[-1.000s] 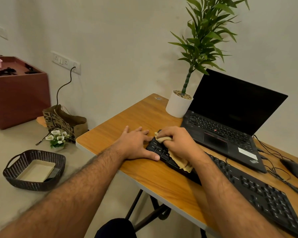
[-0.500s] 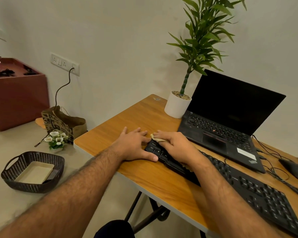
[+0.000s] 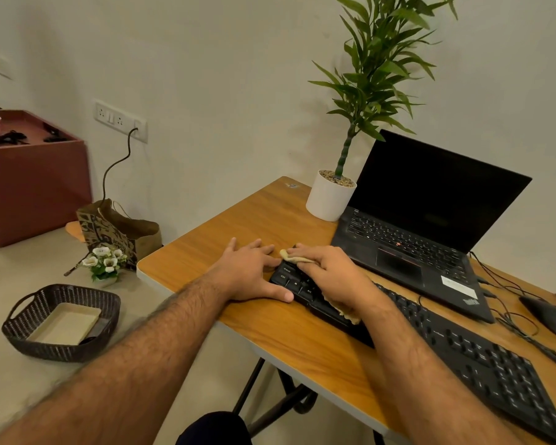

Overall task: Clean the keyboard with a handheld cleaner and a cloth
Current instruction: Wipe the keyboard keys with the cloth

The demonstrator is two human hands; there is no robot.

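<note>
A long black keyboard [image 3: 482, 358] lies diagonally across the wooden desk [image 3: 231, 226]. My right hand [image 3: 331, 274] presses a beige cloth [image 3: 291, 256] flat on the keyboard's left end; the cloth peeks out past my fingertips and under my wrist. My left hand [image 3: 251, 271] lies flat on the desk with fingers spread, its thumb against the keyboard's left edge. No handheld cleaner is in view.
An open black laptop [image 3: 430, 220] stands behind the keyboard, with a potted plant in a white pot [image 3: 329, 199] to its left. A black mouse [image 3: 548, 317] and cables lie at the right. On the floor are a wicker basket [image 3: 61, 322], a paper bag [image 3: 119, 232] and small flowers [image 3: 105, 260].
My right hand with the cloth has slid a little toward the keyboard's far left corner. My left hand has stayed in place.
</note>
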